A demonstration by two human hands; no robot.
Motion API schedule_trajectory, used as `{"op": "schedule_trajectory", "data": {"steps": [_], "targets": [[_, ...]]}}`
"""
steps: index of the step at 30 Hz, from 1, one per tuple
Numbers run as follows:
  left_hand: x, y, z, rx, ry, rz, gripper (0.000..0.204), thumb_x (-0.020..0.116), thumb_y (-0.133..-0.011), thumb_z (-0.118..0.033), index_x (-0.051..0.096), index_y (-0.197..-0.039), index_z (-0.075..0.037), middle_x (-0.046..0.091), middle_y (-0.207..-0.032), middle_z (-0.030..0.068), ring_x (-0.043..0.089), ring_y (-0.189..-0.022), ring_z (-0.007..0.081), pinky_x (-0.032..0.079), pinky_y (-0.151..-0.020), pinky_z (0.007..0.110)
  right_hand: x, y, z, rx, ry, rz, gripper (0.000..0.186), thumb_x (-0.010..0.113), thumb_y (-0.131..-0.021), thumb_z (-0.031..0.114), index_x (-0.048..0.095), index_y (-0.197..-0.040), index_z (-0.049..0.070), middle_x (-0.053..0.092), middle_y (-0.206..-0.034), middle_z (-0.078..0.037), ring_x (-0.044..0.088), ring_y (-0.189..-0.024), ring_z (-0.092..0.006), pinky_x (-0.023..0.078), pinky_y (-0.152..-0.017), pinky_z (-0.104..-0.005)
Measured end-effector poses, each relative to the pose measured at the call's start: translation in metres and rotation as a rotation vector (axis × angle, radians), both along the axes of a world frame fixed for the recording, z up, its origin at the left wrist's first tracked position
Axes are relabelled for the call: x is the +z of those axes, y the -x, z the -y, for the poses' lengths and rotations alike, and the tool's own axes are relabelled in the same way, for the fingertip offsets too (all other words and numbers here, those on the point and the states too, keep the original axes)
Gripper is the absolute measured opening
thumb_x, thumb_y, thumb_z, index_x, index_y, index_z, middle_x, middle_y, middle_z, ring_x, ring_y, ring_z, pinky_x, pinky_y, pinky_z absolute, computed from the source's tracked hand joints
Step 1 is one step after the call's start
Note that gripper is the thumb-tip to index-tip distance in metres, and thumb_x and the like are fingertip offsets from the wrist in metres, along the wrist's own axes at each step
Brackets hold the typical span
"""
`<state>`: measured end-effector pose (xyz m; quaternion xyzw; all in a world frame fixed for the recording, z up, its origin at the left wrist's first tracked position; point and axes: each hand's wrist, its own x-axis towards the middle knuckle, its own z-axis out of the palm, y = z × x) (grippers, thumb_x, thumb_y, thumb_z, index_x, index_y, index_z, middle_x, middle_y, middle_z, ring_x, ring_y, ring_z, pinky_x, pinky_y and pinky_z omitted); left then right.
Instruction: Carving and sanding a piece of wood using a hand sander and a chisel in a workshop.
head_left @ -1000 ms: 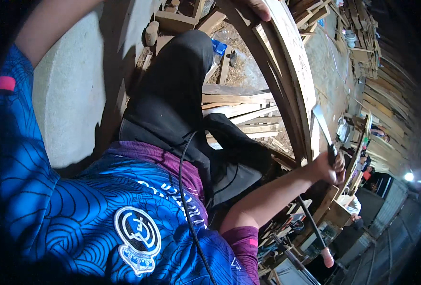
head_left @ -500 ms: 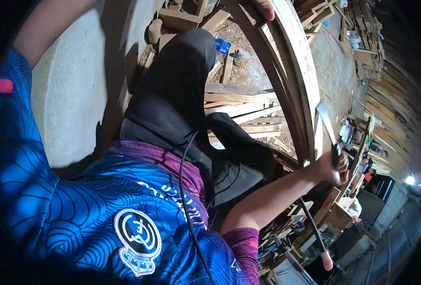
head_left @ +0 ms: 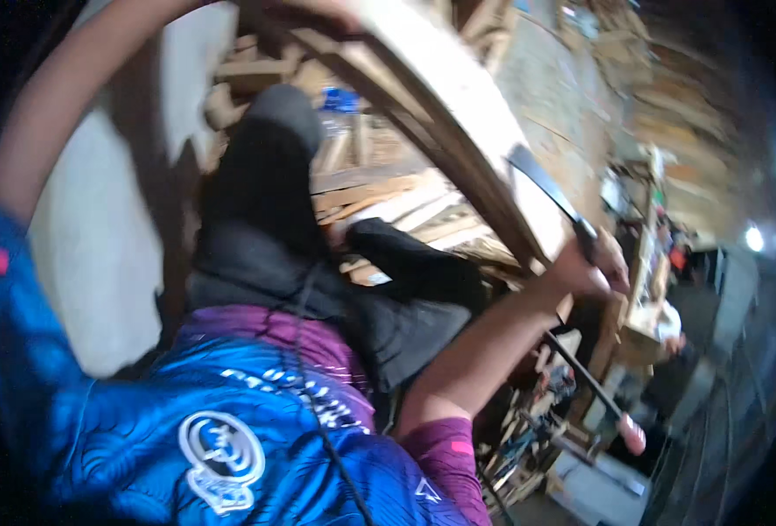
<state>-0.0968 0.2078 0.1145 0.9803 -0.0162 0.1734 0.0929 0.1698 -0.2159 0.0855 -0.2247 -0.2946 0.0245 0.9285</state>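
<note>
Well left of the beam (head_left: pixel 467 114) is a pale slab (head_left: pixel 99 263). Below and left of the beam, the blue shirt (head_left: pixel 134 438) bears a round, white-edged crest (head_left: pixel 221 447) and white lettering too blurred to read. At the beam's upper end is the left hand (head_left: pixel 328 17), smeared and partly cut off; I cannot tell whether its fingers close on the wood. A blue packet (head_left: pixel 341 99) lies left of the beam, and planks (head_left: pixel 418 197) lie nearer its lower end. The beam curves down toward the right hand (head_left: pixel 594 263), whose fingers wrap the black handle of a tool (head_left: pixel 552 188); the blade overlaps the beam's pale face. Right of the beam's lower end, a dark rod (head_left: pixel 585 373) ends in pink. Compared with half a second ago, the beam sits further left in view, the blade reaches further over its face, and the lettering has lost its sharpness.
</note>
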Motion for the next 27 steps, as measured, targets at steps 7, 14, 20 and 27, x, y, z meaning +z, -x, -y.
{"op": "schedule_trajectory", "data": {"steps": [7,14,20,27], "targets": [[-0.028,0.030,-0.023,0.022,0.186,0.002,0.072,0.087,-0.070,-0.041,0.066,-0.123,0.004,0.062,-0.113,0.0108,0.060,-0.111,0.0242,0.045,-0.101,0.035,0.025,0.068,-0.112,0.069,0.156,-0.124,0.025,0.055,-0.085,0.029,0.049,-0.064,0.015,0.032,-0.052,0.002,0.028,-0.050,-0.0144,0.032,-0.055,-0.0340],[-0.018,0.003,-0.010,-0.050,0.190,0.057,0.068,0.085,-0.070,-0.040,0.067,-0.120,0.002,0.062,-0.109,0.0103,0.061,-0.106,0.0281,0.046,-0.096,0.037,-0.001,0.005,0.030,0.195,-0.005,0.011,0.027,0.056,-0.087,0.028,0.043,-0.066,0.019,0.034,-0.056,0.007,0.030,-0.050,-0.0080,0.034,-0.057,-0.0280],[-0.020,0.014,-0.018,-0.046,0.209,0.033,0.070,0.085,-0.070,-0.040,0.066,-0.123,0.002,0.059,-0.105,0.0094,0.060,-0.103,0.0263,0.046,-0.094,0.035,0.008,0.076,-0.079,0.058,0.077,-0.020,0.022,0.052,-0.091,0.030,0.052,-0.074,0.016,0.042,-0.055,0.004,0.032,-0.049,-0.0113,0.034,-0.056,-0.0329],[-0.026,0.014,-0.023,-0.041,0.265,0.027,0.064,0.086,-0.068,-0.030,0.067,-0.120,0.003,0.059,-0.103,0.0091,0.059,-0.101,0.0250,0.046,-0.093,0.035,0.012,0.058,-0.024,0.096,0.021,0.018,0.028,0.045,-0.097,0.029,0.049,-0.075,0.013,0.043,-0.055,0.003,0.035,-0.047,-0.0099,0.033,-0.049,-0.0305]]}}
